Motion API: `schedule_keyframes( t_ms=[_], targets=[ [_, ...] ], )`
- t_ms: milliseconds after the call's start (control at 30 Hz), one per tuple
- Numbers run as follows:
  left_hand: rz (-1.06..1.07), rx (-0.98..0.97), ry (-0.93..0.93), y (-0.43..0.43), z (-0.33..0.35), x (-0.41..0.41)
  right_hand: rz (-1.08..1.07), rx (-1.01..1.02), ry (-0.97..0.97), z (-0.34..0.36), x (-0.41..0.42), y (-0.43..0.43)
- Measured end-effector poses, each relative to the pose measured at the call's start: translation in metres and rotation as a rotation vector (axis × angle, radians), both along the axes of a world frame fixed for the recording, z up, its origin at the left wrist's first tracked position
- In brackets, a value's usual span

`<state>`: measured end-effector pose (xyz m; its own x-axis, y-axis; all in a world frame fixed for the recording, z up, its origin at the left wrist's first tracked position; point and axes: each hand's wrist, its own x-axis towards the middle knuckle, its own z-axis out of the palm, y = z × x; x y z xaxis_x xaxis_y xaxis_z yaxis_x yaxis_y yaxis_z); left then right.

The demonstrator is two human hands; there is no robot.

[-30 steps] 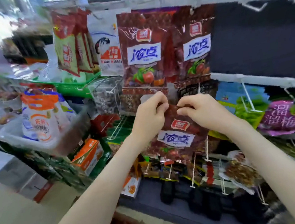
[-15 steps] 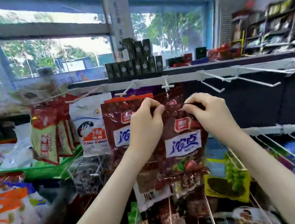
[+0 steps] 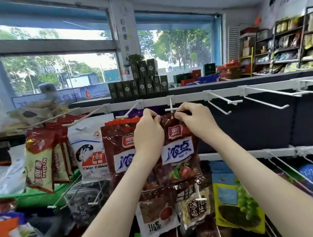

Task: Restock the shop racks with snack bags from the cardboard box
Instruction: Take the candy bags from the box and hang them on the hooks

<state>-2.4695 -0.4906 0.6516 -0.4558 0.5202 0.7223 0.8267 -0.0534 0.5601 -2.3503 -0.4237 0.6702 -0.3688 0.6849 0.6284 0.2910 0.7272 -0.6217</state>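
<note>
Your left hand [image 3: 149, 132] and right hand [image 3: 194, 119] each pinch the top edge of the dark red snack bag [image 3: 177, 155], one on either side of the white peg hook [image 3: 171, 105]. The hook's crossbar tip sits just between your fingertips. The bag hangs straight down below the hook. You cannot tell whether its hole is on the hook.

Just left of the hook, partly behind your left hand, a matching red bag [image 3: 116, 152] hangs on the next peg. Further left hangs a white rabbit-print bag [image 3: 89, 149]. Below the hook more packets hang, and a green grape packet [image 3: 238, 206] hangs down to the right. Low and far left of the hook is a green basket [image 3: 34, 196]; its contents are too blurred to tell.

The hook is fixed to a white rail [image 3: 188, 97], and more white hooks [image 3: 226, 102] jut out to its right. On the shelf top above the hook stand stacked dark green boxes [image 3: 138, 87]. Behind them are large windows [image 3: 87, 67] with trees outside. Far right of the hook are stocked shelves [image 3: 289, 44].
</note>
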Motion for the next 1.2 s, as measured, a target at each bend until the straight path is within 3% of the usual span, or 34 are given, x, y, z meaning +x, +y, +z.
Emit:
schedule_keyframes(
  t_ms=[200,400,567,733,933,1200],
  targets=[
    [0.054,-0.025,0.069,0.001,-0.007,-0.001,0.037,-0.038,-0.044,-0.008,0.005,0.01],
    [0.214,-0.131,0.461,0.01,-0.013,-0.009,-0.047,-0.01,-0.056,-0.015,-0.008,0.033],
    [0.415,-0.219,0.652,0.024,-0.024,-0.016,-0.133,0.086,-0.06,-0.024,-0.013,0.044],
    [0.468,-0.383,0.687,0.036,-0.027,-0.015,-0.319,0.325,-0.155,-0.045,-0.005,0.045],
    [0.535,-0.246,0.679,0.022,-0.051,0.002,-0.441,0.555,-0.201,-0.081,0.006,0.025],
    [0.492,-0.281,0.71,-0.052,-0.124,0.024,-0.105,0.55,-0.089,-0.136,-0.005,-0.049]
  ],
)
